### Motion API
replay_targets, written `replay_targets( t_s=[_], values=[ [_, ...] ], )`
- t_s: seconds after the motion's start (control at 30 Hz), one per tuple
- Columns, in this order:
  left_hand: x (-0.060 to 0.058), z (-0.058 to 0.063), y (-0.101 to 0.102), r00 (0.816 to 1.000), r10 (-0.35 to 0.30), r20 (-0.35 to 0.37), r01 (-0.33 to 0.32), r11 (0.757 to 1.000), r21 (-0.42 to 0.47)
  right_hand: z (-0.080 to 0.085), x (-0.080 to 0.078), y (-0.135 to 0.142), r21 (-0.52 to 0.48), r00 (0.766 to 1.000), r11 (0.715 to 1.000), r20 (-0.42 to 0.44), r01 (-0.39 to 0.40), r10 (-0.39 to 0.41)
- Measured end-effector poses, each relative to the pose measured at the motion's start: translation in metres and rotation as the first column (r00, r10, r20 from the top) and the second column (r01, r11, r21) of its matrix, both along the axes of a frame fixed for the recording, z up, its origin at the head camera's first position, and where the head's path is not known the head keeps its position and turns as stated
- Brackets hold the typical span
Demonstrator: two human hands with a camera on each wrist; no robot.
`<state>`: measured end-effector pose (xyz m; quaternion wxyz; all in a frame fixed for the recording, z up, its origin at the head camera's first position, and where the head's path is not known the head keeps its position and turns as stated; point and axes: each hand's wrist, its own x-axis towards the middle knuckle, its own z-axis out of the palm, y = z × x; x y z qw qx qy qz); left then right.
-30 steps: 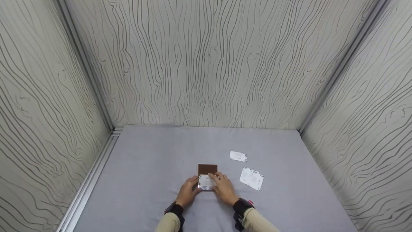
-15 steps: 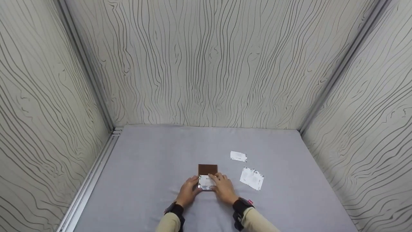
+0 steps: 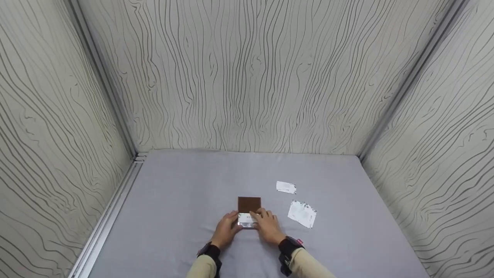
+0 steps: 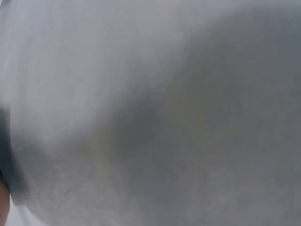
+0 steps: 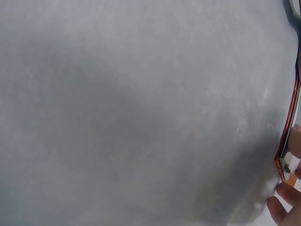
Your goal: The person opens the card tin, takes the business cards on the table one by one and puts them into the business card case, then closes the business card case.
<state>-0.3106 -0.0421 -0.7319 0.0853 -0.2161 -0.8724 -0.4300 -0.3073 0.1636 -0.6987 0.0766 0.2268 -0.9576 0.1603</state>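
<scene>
A brown flat holder (image 3: pixel 249 204) lies on the grey cloth in the head view, its far half uncovered. Over its near part sits a white printed card (image 3: pixel 243 217), with a shiny strip along the near edge. My left hand (image 3: pixel 224 231) grips the holder's left side, fingers along the edge and thumb at the near corner. My right hand (image 3: pixel 269 228) holds the right side, its index finger pressing on the card and its thumb near the close edge. In the right wrist view the holder's reddish edge (image 5: pixel 288 120) and a few fingertips (image 5: pixel 288 190) show at the right.
Two more white printed cards lie to the right: a small card (image 3: pixel 286 187) farther back and a larger card (image 3: pixel 302 213) nearer. Wood-grain-patterned panels (image 3: pixel 247 77) enclose the cloth-covered table (image 3: pixel 185 181) on the back and sides. A metal rail (image 3: pixel 108 216) runs along its left edge.
The white card has slid slightly toward me, leaving more of the brown holder bare. My right fingertips have come slightly nearer with it, while the left hand stays in place.
</scene>
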Motion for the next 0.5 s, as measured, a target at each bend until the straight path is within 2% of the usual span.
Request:
replay_targets(
  t_s=[0.33,0.5],
  values=[
    [-0.0012,0.0007,-0.001,1.0,-0.004,-0.002,0.004,1.0,-0.009,0.0004,0.0012,-0.0014,0.082,1.0,0.997,0.012,-0.001,0.0],
    [-0.0007,0.0008,-0.0013,1.0,-0.01,-0.005,0.01,1.0,-0.006,0.0002,-0.0001,0.0029,0.046,1.0,0.998,0.005,-0.031,0.031]
  ],
)
